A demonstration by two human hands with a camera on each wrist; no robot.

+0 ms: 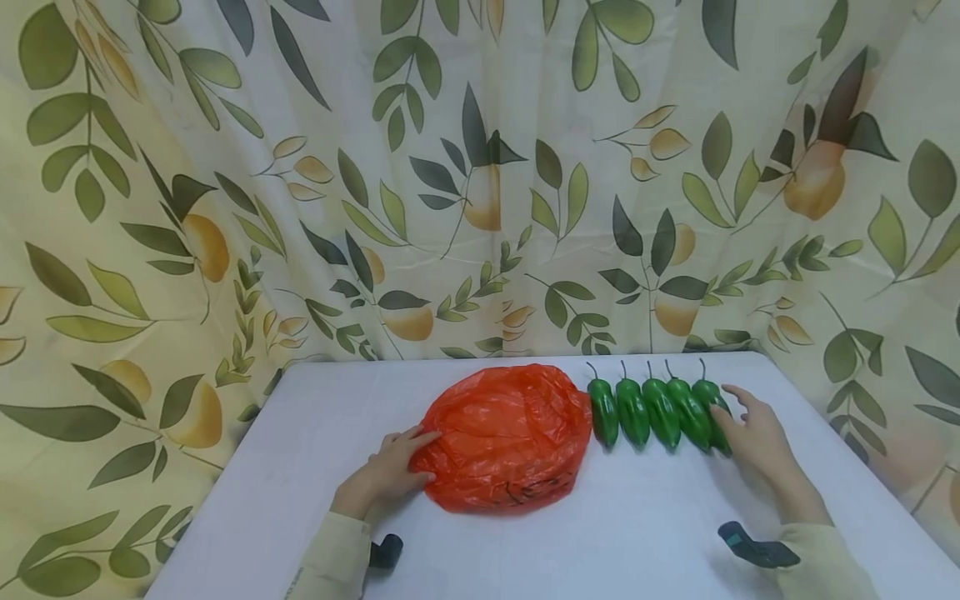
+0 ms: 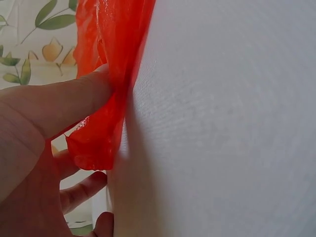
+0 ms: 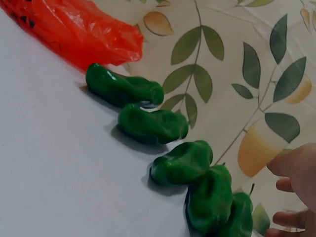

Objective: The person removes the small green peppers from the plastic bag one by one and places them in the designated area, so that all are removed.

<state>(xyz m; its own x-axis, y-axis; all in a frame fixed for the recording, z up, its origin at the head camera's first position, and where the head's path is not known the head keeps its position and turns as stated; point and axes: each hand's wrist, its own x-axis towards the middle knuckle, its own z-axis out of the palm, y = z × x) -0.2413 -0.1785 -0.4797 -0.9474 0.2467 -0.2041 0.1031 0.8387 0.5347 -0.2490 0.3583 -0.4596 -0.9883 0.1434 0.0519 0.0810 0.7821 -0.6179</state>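
Note:
A crumpled red plastic bag with dark print lies mid-table. My left hand holds its left edge, thumb on one side and fingers on the other. In the left wrist view, the thumb presses into the thin red film. Several shiny green peppers with thin stems lie side by side to the right of the bag. My right hand is beside the rightmost pepper, fingers extended. The right wrist view shows the fingers with a gap between them and the peppers.
A white-covered table bears everything. Behind it hangs a curtain printed with leaves and fruit. A black device is at the right wrist, another dark one at the left. The leftmost pepper lies close against the bag.

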